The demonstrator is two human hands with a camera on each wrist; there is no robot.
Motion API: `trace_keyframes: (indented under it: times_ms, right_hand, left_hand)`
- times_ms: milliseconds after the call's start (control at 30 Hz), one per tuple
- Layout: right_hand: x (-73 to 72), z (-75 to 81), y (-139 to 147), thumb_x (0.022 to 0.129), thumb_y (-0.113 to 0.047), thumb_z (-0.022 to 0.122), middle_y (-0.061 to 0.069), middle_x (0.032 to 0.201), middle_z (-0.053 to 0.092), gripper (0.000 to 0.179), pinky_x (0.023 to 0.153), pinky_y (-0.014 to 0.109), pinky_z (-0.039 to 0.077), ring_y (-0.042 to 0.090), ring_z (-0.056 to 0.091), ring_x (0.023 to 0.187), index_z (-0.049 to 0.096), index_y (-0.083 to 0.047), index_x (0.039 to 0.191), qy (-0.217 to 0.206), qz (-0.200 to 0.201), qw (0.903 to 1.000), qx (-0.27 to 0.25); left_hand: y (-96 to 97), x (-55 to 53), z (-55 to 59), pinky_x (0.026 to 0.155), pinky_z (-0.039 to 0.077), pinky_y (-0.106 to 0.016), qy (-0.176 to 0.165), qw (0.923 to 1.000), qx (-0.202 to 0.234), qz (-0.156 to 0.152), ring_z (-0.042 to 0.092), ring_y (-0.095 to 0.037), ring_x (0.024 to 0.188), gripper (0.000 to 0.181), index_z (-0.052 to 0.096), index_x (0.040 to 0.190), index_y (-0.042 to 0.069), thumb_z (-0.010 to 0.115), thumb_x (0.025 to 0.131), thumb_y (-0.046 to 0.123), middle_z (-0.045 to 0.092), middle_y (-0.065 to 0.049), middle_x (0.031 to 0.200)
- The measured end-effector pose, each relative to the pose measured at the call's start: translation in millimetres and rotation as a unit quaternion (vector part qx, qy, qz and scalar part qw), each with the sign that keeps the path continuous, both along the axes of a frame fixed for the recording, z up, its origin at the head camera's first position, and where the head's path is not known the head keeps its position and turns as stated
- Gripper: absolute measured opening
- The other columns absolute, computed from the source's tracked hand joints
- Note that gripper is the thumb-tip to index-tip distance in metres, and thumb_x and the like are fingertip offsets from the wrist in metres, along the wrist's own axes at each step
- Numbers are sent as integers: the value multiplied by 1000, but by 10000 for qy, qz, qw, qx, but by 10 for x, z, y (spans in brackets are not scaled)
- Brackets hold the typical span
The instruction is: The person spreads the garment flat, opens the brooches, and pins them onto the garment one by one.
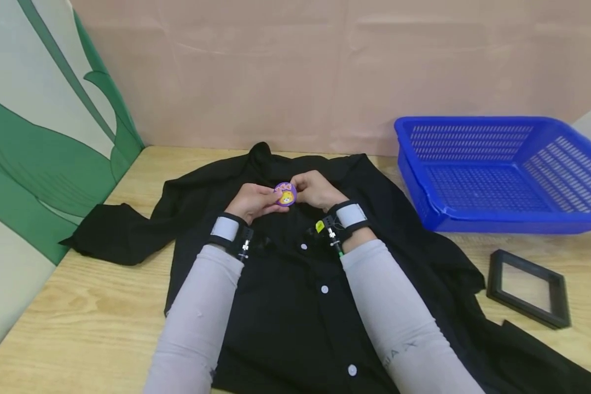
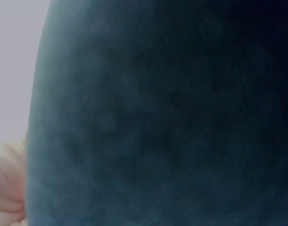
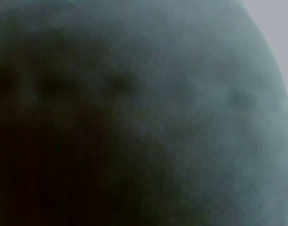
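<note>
A black button-up shirt [image 1: 276,306] lies spread on the table, its white buttons down the front. Over its upper chest, the left hand [image 1: 253,201] pinches a round purple button badge [image 1: 287,196] with a yellow cartoon animal on it, thumb across its face. The right hand [image 1: 317,190] has its fingers curled at the badge's right edge and appears to pinch it there; its fingertips are partly hidden. The back of the badge is out of sight. Blurred dark cloth fills most of both wrist views, with a bit of the left hand [image 2: 7,188] at lower left.
A blue perforated plastic basket [image 1: 438,221] stands at the back right of the wooden table [image 1: 93,323]. In front of it lies a small black frame [image 1: 527,312] with a clear middle, next to the shirt's sleeve. A pinkish backdrop rises behind the table.
</note>
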State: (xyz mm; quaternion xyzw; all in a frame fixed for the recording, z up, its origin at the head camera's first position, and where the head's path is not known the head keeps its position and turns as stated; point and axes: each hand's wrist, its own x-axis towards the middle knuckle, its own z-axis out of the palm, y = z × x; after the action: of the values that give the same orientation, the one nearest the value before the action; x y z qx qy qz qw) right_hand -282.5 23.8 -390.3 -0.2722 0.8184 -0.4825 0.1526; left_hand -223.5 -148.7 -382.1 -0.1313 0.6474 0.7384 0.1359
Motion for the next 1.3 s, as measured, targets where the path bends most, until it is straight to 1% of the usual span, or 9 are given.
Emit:
trace_keyframes:
  times_ms: [67,300,400,533,633,833,1000,1167,1300]
  right_hand:
    - [-5,4,22,88,6,67,3,74,69,5,62,23,39,16,53,69,71,4,90,-1,-85,10000,45]
    - [-2,4,31,88,5,66,1,79,72,11,65,22,43,17,55,78,75,6,95,-214,-289,9994,16]
    - [-5,17,-4,88,7,64,2,80,71,14,63,21,43,15,55,75,74,7,98,-276,-198,9994,-59]
    - [-13,20,-6,91,7,62,13,96,73,21,68,19,46,13,57,79,71,8,110,-390,-42,9992,-111]
    - [-18,12,0,93,4,62,17,104,72,24,68,19,47,11,57,78,68,6,116,-508,-103,9986,-114]
    - [-7,4,27,92,3,63,2,81,68,13,58,21,41,11,51,64,68,6,104,-397,-258,9988,-123]
    - [-2,5,45,92,3,62,-3,77,65,13,58,20,41,10,50,65,69,7,103,-440,-208,9986,-197]
    - [-28,-7,64,98,-3,56,-3,79,62,18,63,20,44,12,50,71,70,5,107,-902,-297,9945,-441]
    - [-37,-7,77,104,-20,51,-3,74,55,29,68,22,44,13,50,73,67,2,97,-1296,-323,9891,-619]
  left_hand:
    - [0,-5,19,63,57,-19,-65,10000,5,-72,71,-15,60,37,53,127,-21,58,97,0,60,-24,111]
    - [-23,26,45,65,58,-21,-54,9993,-178,-312,72,-15,60,38,54,126,-21,59,96,2,68,-10,78]
    - [-81,39,45,66,58,-20,41,9992,-121,-385,73,-15,62,39,52,128,-22,58,97,2,68,-10,79]
    - [-105,32,38,66,57,-18,62,9990,-30,-436,73,-13,64,39,53,128,-20,58,98,4,70,-8,77]
    - [-96,35,34,66,57,-18,86,9988,-67,-478,73,-13,64,39,54,128,-19,59,98,6,70,-7,77]
    - [-57,52,36,68,58,-20,132,9976,-250,-636,73,-13,66,39,55,126,-19,59,98,7,70,-7,80]
    - [-50,59,37,67,58,-19,114,9976,-314,-611,73,-12,65,39,57,126,-18,60,97,9,71,-7,79]
    - [-44,44,13,66,57,-19,229,9981,-281,-505,73,-11,64,38,57,125,-17,60,98,9,71,-6,75]
    - [-34,25,-4,65,57,-18,324,9974,-438,-461,73,-10,64,36,59,123,-17,61,98,10,71,-6,76]
